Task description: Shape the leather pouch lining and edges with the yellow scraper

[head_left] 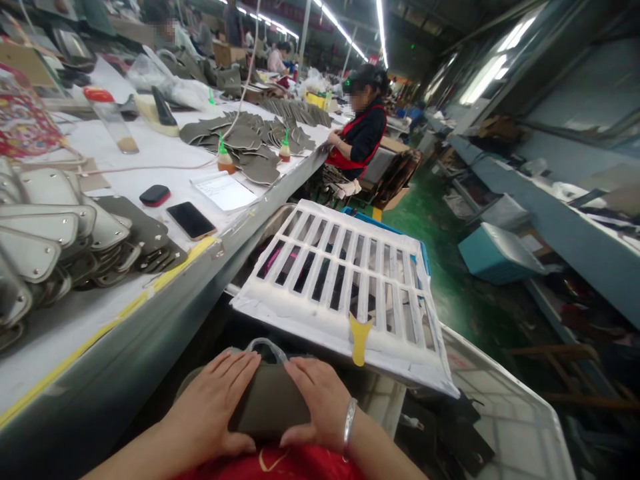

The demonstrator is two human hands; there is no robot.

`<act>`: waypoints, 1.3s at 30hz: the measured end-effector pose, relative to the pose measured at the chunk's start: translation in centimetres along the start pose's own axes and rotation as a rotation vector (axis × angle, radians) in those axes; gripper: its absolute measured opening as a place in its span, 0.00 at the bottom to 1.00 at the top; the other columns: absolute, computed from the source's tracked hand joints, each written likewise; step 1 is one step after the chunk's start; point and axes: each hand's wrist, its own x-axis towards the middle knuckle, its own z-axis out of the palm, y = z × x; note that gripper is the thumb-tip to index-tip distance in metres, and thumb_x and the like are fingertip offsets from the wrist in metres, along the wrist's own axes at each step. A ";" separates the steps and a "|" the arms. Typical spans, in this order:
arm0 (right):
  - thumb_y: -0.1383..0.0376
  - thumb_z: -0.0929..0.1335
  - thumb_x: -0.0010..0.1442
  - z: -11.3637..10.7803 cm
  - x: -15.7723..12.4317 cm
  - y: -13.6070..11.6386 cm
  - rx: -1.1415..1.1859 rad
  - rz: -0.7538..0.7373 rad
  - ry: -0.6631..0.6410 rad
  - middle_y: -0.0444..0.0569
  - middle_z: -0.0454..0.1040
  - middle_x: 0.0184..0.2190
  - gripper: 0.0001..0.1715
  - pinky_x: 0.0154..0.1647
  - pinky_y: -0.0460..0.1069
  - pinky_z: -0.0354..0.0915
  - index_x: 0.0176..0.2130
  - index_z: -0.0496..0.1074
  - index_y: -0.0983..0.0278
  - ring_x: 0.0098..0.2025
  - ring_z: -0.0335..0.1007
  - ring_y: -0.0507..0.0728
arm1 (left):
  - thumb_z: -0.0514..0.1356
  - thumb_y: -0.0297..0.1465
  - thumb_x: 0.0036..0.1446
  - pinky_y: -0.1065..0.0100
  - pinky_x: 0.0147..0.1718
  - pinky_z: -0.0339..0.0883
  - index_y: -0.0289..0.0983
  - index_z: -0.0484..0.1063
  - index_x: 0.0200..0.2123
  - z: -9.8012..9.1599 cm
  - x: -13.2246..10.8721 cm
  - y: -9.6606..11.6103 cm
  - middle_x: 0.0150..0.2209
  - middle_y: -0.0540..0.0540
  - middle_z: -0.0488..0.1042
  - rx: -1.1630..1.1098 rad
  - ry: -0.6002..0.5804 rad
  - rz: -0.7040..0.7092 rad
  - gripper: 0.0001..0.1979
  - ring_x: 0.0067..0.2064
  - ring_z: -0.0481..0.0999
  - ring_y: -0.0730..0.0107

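An olive-grey leather bag (pixel 270 403) rests close to my body, low in the head view. My left hand (pixel 215 400) is closed on its left side, thumb near and fingers over the far edge. The right side is gripped by my right hand (pixel 323 400) in the same way, with a silver bangle on that wrist. Between my fingertips, a clear plastic loop (pixel 269 343) rises from the bag's far edge. My palms hide the bag's ends. Just beyond stands a white slatted rack (pixel 285 317), with a yellow forked tool (pixel 359 340) on its near edge.
Left, a long white-topped table (pixel 170 177) carries stacked metal-cornered panels (pixel 40 233), a phone (pixel 191 221), a notepad (pixel 223 191), glue bottles (pixel 225 160) and olive pieces (pixel 250 137). A pale bin (pixel 505 400) stands at right. A co-worker (pixel 363 133) sits farther along the table.
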 end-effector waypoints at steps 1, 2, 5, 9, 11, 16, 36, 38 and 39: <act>0.37 0.67 0.45 0.0 0.0 0.1 0.005 -0.003 0.000 0.57 0.60 0.57 0.55 0.59 0.61 0.54 0.61 0.55 0.66 0.56 0.57 0.65 | 0.66 0.50 0.36 0.48 0.62 0.46 0.32 0.54 0.62 -0.3 0.2 0.3 0.63 0.39 0.55 -0.018 -0.026 -0.030 0.53 0.62 0.55 0.49; 0.38 0.67 0.45 0.1 0.0 0.2 0.009 -0.003 0.001 0.56 0.61 0.57 0.55 0.59 0.61 0.54 0.61 0.55 0.65 0.56 0.57 0.65 | 0.66 0.49 0.36 0.49 0.61 0.47 0.32 0.56 0.61 -0.7 0.3 0.5 0.61 0.39 0.57 -0.037 -0.036 -0.052 0.50 0.61 0.56 0.49; 0.38 0.69 0.42 0.5 0.1 0.4 0.018 0.010 0.006 0.54 0.62 0.55 0.55 0.57 0.60 0.55 0.59 0.56 0.64 0.54 0.58 0.64 | 0.66 0.45 0.37 0.51 0.59 0.48 0.32 0.63 0.57 -1.4 0.5 1.1 0.57 0.39 0.64 -0.077 -0.003 -0.077 0.44 0.57 0.61 0.50; 0.40 0.72 0.37 0.9 0.3 0.3 0.030 0.038 0.041 0.52 0.65 0.51 0.53 0.55 0.59 0.57 0.56 0.59 0.62 0.51 0.60 0.63 | 0.64 0.44 0.40 0.51 0.57 0.48 0.32 0.65 0.55 -1.3 0.6 1.0 0.54 0.38 0.66 -0.105 0.021 -0.059 0.39 0.54 0.62 0.52; 0.42 0.73 0.37 1.0 0.4 0.3 0.031 0.037 0.053 0.52 0.66 0.50 0.52 0.54 0.59 0.57 0.55 0.60 0.62 0.50 0.61 0.63 | 0.64 0.44 0.41 0.52 0.57 0.48 0.32 0.64 0.55 -1.1 0.5 0.7 0.54 0.39 0.66 -0.107 0.031 -0.038 0.38 0.55 0.62 0.53; 0.42 0.73 0.37 1.2 0.5 0.3 0.025 0.023 0.050 0.56 0.66 0.51 0.53 0.53 0.60 0.58 0.55 0.61 0.64 0.50 0.61 0.65 | 0.64 0.45 0.41 0.54 0.56 0.49 0.33 0.64 0.54 -1.0 0.4 0.6 0.53 0.40 0.66 -0.078 0.084 -0.003 0.37 0.54 0.63 0.55; 0.58 0.73 0.48 3.7 -5.9 3.6 1.132 0.369 0.348 0.55 0.69 0.47 0.32 0.50 0.58 0.65 0.50 0.69 0.66 0.48 0.67 0.62 | 0.57 0.56 0.47 0.46 0.58 0.47 0.36 0.53 0.63 2.3 4.6 6.2 0.63 0.40 0.53 0.101 0.077 0.228 0.46 0.61 0.56 0.46; 0.58 0.72 0.48 3.5 -5.9 3.5 1.120 0.358 0.341 0.54 0.69 0.47 0.31 0.51 0.58 0.65 0.51 0.69 0.66 0.49 0.67 0.62 | 0.55 0.57 0.48 0.46 0.56 0.51 0.34 0.54 0.62 2.4 5.8 7.4 0.62 0.38 0.56 0.081 0.065 0.227 0.46 0.59 0.58 0.46; 0.58 0.72 0.48 3.4 -5.8 3.6 1.119 0.358 0.337 0.54 0.69 0.47 0.31 0.51 0.58 0.65 0.51 0.69 0.66 0.49 0.67 0.63 | 0.55 0.56 0.49 0.47 0.56 0.52 0.33 0.55 0.62 2.4 6.2 8.0 0.61 0.38 0.57 0.077 0.066 0.217 0.45 0.59 0.59 0.47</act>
